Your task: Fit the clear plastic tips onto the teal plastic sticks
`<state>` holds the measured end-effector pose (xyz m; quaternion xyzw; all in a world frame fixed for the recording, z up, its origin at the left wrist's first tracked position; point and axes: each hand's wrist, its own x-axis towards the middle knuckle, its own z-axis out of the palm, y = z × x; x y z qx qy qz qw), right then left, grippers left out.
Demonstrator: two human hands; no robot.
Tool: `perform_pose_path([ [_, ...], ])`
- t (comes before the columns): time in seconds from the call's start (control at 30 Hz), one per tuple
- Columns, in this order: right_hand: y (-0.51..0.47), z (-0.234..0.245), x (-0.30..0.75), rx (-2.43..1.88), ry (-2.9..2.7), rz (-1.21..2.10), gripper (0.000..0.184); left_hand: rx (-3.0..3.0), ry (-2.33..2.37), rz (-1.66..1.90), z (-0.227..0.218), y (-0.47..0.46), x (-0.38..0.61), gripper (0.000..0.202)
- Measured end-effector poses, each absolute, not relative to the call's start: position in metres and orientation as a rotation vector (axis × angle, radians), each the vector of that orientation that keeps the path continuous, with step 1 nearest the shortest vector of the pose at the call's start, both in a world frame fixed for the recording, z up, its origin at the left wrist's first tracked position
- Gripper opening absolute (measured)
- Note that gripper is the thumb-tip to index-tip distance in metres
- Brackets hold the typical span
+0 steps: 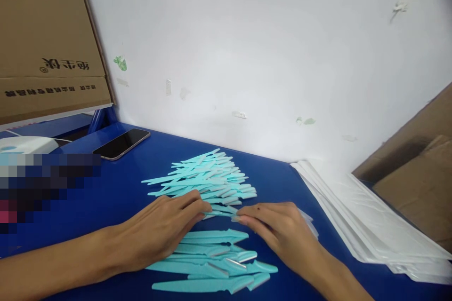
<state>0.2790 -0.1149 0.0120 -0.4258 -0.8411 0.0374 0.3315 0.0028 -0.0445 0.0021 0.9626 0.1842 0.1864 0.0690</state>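
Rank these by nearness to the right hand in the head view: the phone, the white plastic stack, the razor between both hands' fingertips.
1. Razor: at the right hand's fingertips, on its left side.
2. White plastic stack: apart from the hand, to its right.
3. Phone: farthest, at the back left.

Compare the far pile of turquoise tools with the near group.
The far pile holds many pieces, tightly heaped; the near group holds fewer, more loosely spread. The far pile's right ends look pale, while the near group's show shiny metal edges. Both are turquoise, on the blue table.
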Motion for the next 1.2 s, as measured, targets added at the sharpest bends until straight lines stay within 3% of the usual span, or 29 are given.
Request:
perform_pose_path([
  [0.37, -0.116, 0.021, 0.28, -1.009, -2.082, -0.136, 0.015, 2.879, 0.539, 0.69, 0.002, -0.045, 0.001, 0.024],
  [0.83, -0.124, 0.004, 0.256, -1.018, -2.108, -0.081, 0.014, 2.82, 0.499, 0.687, -0.002, -0.057, 0.006, 0.023],
  [1.03, -0.12, 0.019, 0.267, -1.257, -2.301, -0.307, 0.032, 2.853, 0.553, 0.824, 0.002, -0.048, 0.004, 0.024],
  [1.2, -0.111, 0.021, 0.3, -1.543, -2.199, -0.461, 0.033, 2.844, 0.928, 0.915, 0.007, -0.025, 0.0, 0.029],
])
